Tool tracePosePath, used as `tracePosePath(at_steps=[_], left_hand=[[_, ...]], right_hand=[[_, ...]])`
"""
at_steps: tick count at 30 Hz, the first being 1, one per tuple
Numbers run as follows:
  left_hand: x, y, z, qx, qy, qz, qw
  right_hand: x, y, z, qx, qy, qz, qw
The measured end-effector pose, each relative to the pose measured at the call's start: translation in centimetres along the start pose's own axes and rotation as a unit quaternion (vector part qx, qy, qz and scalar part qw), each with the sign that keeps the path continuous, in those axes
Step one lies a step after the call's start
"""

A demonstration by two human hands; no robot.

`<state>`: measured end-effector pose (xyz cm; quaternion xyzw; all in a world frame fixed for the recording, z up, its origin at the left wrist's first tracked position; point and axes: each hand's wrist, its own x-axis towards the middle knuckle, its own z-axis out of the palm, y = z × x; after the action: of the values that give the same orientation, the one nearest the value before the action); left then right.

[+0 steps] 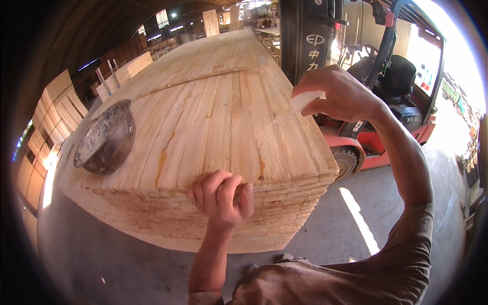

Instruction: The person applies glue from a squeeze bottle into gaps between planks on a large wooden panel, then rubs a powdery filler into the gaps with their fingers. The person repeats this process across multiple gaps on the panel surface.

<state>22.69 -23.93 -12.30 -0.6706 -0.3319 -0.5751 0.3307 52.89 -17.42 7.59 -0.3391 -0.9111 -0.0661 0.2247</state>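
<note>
A tall stack of pale strip-jointed wooden boards (213, 127) fills the middle, its layered front edge facing me. At that front edge is my left hand (221, 198), its fingers curled; whatever lies inside them is hidden. Over the stack's right edge, my right hand (340, 94) pinches a thin, whitish, flat piece (306, 100) that looks like a plastic scraper. Its lower end is blurred close to the board. A dark metal bowl (114, 147), smeared inside with pale dried paste, sits tilted on the stack's left side, apart from both hands.
Beyond the right edge stands a red and black forklift (356, 142), its mast (307, 40) close to the stack. More board stacks (61, 109) stand at the left. Grey concrete floor (325, 223) surrounds the stack. A raised board edge (195, 79) crosses the top farther back.
</note>
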Motion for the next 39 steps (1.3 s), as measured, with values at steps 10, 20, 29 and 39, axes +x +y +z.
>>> tracePosePath(at_steps=[10, 20, 29, 39], left_hand=[[-0.2, -0.1, 0.1, 0.001, -0.006, 0.010, 1.000], [-0.2, -0.1, 0.0, 0.008, -0.010, 0.006, 1.000], [-0.3, -0.1, 0.2, 0.010, -0.008, -0.001, 1.000], [-0.2, 0.0, 0.1, 0.000, 0.015, -0.013, 1.000]], right_hand=[[1.5, 2.7, 1.0, 0.003, -0.004, 0.019, 1.000], [3.2, 5.1, 1.9, -0.023, -0.017, 0.055, 0.998], [4.8, 7.1, 3.0, -0.032, 0.015, 0.035, 0.999], [5.9, 9.0, 4.0, -0.024, 0.037, 0.058, 0.997]])
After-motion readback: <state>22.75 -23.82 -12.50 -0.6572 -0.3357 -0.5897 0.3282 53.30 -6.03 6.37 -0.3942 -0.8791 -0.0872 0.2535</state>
